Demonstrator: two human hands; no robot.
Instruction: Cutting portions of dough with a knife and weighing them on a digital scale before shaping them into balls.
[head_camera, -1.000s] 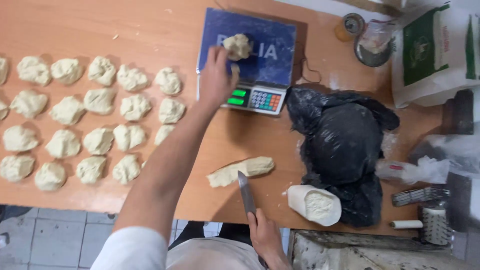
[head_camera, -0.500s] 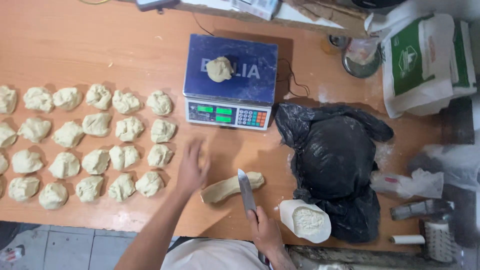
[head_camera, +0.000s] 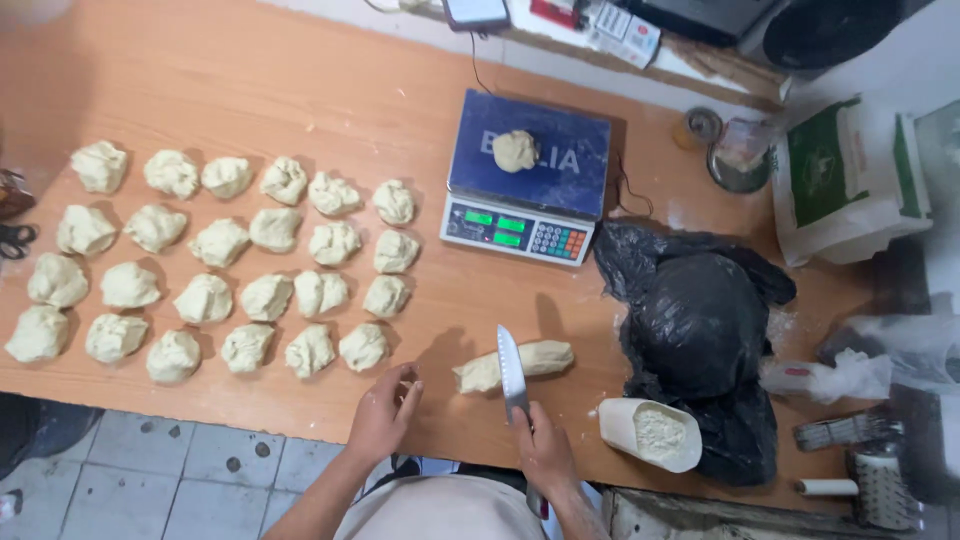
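The right hand (head_camera: 545, 450) gripped a knife (head_camera: 512, 372) w/ fingers shut tight. The blade sat on the dough log (head_camera: 515, 364), mid-cut. The left hand (head_camera: 385, 415) was loosely curled & empty nearby.

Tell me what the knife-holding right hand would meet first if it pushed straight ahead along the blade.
Probably the dough log: the right hand points the knife across it. Whether the blade already touches is unclear.

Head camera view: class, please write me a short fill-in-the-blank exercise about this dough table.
1. The right hand holds a ____ over the dough log.
2. One dough piece sits on the ____.
3. The left hand rests on the wooden ____, holding nothing.
4. The black ____ lies right of the dough log.

Missing words: knife; scale; table; bag
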